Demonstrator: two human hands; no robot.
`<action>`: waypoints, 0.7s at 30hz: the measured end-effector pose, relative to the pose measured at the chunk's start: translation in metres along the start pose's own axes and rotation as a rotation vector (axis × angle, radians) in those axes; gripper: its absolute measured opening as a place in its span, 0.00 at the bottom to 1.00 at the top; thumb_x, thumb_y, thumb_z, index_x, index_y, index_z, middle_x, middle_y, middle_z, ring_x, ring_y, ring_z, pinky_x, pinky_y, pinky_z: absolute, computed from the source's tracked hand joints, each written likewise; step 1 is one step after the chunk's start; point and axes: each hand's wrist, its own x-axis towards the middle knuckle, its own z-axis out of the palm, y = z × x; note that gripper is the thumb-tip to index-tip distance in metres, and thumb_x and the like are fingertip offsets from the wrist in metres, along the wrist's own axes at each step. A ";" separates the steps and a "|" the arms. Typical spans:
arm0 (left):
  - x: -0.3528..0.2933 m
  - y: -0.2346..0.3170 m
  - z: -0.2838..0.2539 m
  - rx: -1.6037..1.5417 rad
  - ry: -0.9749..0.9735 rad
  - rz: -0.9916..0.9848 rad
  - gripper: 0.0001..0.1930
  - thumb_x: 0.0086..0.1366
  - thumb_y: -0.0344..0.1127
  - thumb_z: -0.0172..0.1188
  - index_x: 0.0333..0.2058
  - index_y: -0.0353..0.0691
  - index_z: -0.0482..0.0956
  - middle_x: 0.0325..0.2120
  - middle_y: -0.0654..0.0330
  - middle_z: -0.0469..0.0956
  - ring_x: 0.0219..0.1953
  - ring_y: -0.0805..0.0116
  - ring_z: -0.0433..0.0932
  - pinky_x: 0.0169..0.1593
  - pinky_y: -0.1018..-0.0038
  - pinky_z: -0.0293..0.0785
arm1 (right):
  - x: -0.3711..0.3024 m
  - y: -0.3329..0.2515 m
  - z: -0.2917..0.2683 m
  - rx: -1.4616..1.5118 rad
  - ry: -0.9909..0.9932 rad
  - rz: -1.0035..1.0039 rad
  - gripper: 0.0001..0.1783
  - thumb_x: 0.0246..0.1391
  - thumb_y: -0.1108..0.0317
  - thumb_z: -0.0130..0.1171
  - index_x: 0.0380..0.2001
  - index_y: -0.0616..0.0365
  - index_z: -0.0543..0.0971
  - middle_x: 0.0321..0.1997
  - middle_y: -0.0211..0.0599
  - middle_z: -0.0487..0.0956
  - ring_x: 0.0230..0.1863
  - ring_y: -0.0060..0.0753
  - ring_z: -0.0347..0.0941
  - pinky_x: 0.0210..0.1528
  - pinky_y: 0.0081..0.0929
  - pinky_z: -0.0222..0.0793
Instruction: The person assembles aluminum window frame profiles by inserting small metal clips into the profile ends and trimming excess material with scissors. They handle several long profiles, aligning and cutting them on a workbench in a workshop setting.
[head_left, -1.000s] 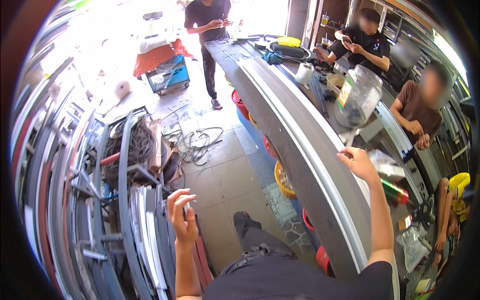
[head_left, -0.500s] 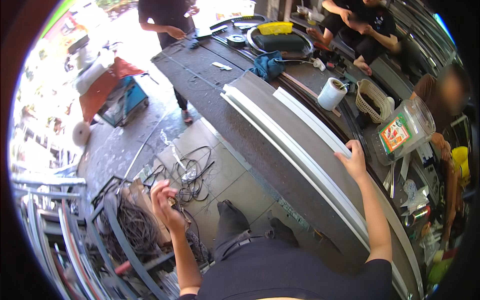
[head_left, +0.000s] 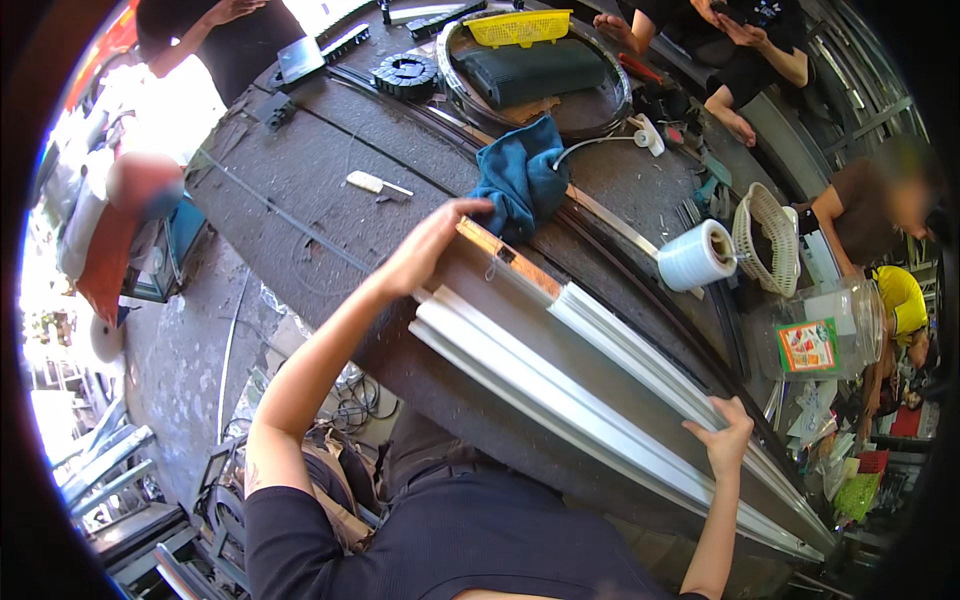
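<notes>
My right hand [head_left: 726, 438] has its thumb and fingers round the shorter white profile strip [head_left: 640, 345], which lies along the far edge of a long grey board [head_left: 500, 290]. A second, thicker white profile [head_left: 540, 375] runs along the board's near side. At the board's far end, my left hand [head_left: 435, 248] reaches over the corner, fingers stretched out and close to a crumpled teal cloth [head_left: 522, 180]. Beside those fingertips a raw wooden edge [head_left: 505, 255] shows on the board's end. Whether the left palm presses on the board cannot be made out.
On the dark workbench [head_left: 310, 170] lie a white-handled tool [head_left: 375, 184], a ring-shaped frame with a yellow basket [head_left: 520, 28], a wrap roll [head_left: 695, 255], a cream basket [head_left: 765, 240] and a clear plastic jar [head_left: 820, 335]. Other people are at the far and right sides.
My left hand has swung up from beside my body to the board's far end. The view has shifted closer to that end. My right hand remains at the shorter strip.
</notes>
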 end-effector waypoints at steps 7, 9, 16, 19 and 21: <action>-0.005 -0.017 0.005 -0.101 -0.015 -0.102 0.29 0.81 0.49 0.33 0.66 0.33 0.66 0.62 0.48 0.74 0.68 0.54 0.68 0.74 0.59 0.52 | 0.014 -0.012 0.014 -0.045 0.045 -0.003 0.31 0.20 0.75 0.83 0.38 0.63 0.87 0.31 0.40 0.84 0.33 0.39 0.72 0.42 0.33 0.69; 0.000 -0.013 0.003 -0.117 -0.054 -0.089 0.32 0.80 0.53 0.31 0.67 0.31 0.64 0.63 0.46 0.73 0.70 0.54 0.64 0.76 0.57 0.46 | 0.015 -0.014 0.014 -0.042 0.026 0.012 0.32 0.19 0.75 0.83 0.39 0.63 0.87 0.33 0.41 0.85 0.34 0.40 0.72 0.42 0.33 0.69; 0.007 -0.003 0.000 0.059 -0.082 -0.199 0.21 0.78 0.36 0.41 0.61 0.31 0.71 0.60 0.45 0.75 0.72 0.48 0.62 0.76 0.54 0.50 | 0.009 -0.006 0.001 -0.039 -0.103 0.216 0.30 0.23 0.78 0.81 0.40 0.64 0.87 0.37 0.40 0.86 0.39 0.38 0.73 0.45 0.33 0.70; 0.007 -0.005 0.001 0.069 -0.059 -0.193 0.18 0.78 0.31 0.40 0.58 0.31 0.74 0.58 0.47 0.78 0.70 0.46 0.66 0.75 0.53 0.51 | 0.007 0.002 -0.009 -0.063 -0.080 0.287 0.30 0.23 0.78 0.80 0.40 0.64 0.87 0.36 0.40 0.85 0.40 0.38 0.74 0.46 0.32 0.70; 0.008 -0.005 0.003 0.077 -0.034 -0.166 0.18 0.78 0.32 0.40 0.58 0.31 0.74 0.58 0.46 0.78 0.71 0.45 0.65 0.76 0.53 0.50 | 0.005 0.004 -0.012 -0.099 -0.076 0.340 0.30 0.23 0.79 0.80 0.40 0.64 0.87 0.37 0.39 0.85 0.40 0.38 0.74 0.47 0.32 0.71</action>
